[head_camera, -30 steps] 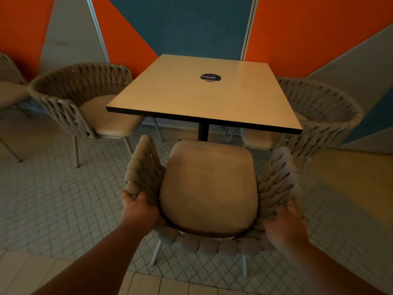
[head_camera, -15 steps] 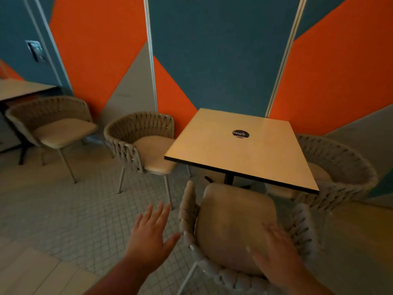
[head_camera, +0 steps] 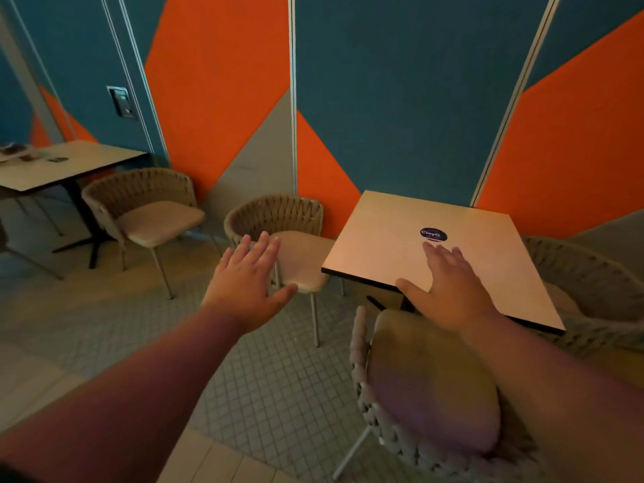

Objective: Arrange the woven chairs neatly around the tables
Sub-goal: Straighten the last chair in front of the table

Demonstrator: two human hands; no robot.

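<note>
The room is dim and warm-toned. Soft light falls from above onto the pale square tabletop [head_camera: 418, 259], its brightest surface, without hard glare. Shadows pool under the beige woven chairs [head_camera: 278, 238]. Both bare forearms and the nearest chair are motion-blurred; wall panel lines bow outward at the edges.
</note>
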